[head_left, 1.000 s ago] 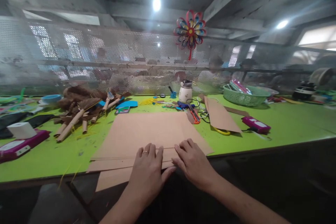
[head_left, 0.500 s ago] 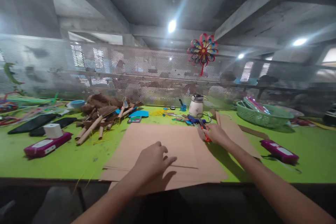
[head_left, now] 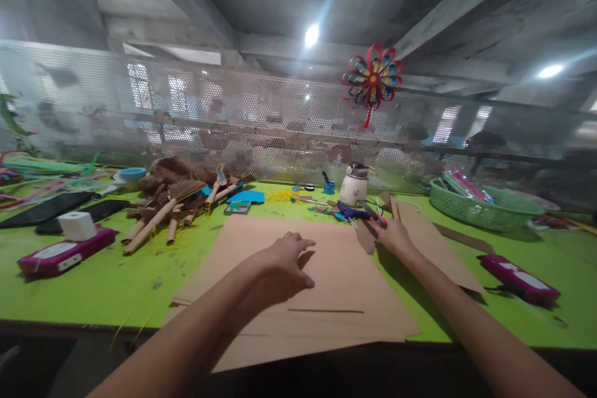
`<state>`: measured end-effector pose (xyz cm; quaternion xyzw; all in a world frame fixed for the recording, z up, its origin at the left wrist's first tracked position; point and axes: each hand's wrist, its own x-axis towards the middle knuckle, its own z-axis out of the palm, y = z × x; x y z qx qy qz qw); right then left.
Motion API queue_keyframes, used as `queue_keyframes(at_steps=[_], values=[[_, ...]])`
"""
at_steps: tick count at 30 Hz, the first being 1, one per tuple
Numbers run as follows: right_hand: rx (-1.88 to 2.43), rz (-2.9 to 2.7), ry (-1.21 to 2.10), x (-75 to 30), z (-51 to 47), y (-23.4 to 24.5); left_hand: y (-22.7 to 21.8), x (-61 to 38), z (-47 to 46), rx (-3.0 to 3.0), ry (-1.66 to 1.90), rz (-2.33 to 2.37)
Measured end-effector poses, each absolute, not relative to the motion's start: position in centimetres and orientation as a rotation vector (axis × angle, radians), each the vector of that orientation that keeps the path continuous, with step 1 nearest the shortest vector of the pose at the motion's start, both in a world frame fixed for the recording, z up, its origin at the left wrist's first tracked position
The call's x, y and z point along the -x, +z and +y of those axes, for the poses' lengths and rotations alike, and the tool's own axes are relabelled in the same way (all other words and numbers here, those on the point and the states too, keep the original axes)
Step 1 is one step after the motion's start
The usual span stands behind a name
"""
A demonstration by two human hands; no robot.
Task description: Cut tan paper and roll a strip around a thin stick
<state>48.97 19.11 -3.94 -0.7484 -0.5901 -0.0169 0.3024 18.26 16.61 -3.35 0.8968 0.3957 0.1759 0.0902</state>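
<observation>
A stack of brown cardboard sheets (head_left: 326, 273) lies on the green table (head_left: 116, 273) in front of me, overhanging its near edge. My left hand (head_left: 285, 258) hovers just above the sheets with its fingers loosely spread and nothing in it. My right hand (head_left: 394, 235) is stretched out to the far right corner of the sheets, with its fingers closed round the handles of the scissors (head_left: 374, 216), whose dark blades point away to the left. The fingers themselves are mostly hidden behind the hand.
Beyond the scissors are a blue glue gun (head_left: 349, 211) and a white jar (head_left: 353, 185). A loose cardboard piece (head_left: 433, 242), a green basket (head_left: 480, 211) and a magenta box (head_left: 520, 280) are on the right. Brown rolled sticks (head_left: 172, 202) and another magenta box (head_left: 60, 255) lie left. A mesh screen (head_left: 209, 118) closes the back.
Both hands left the near fold of the cardboard. My right hand reached out to the scissors and closed on them. My left hand lifted and moved farther over the sheets.
</observation>
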Motion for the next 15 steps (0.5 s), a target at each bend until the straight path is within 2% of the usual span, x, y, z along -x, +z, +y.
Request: queue_keyframes(at_steps=[3, 6, 8, 11, 15], values=[[1.864, -1.527, 0.037, -48.9, 16.1, -3.5, -3.9, -18.3, 16.3, -2.536, 0.640, 1.074], [1.551, -1.469, 0.535, -48.7, 12.0, -3.3, -3.7, -18.5, 16.7, -2.347, 0.658, 0.992], [1.457, -1.450, 0.714, -48.5, 9.7, -3.3, -3.3, -18.7, 17.2, -2.250, 0.612, 0.976], [1.472, -1.424, 0.780, -48.1, 7.5, -3.5, -2.8, -18.9, 17.4, -2.212, 0.564, 0.978], [1.591, -1.462, 0.688, -46.9, 6.6, -4.5, -2.4, -19.0, 16.2, -2.219, 0.659, 1.033]])
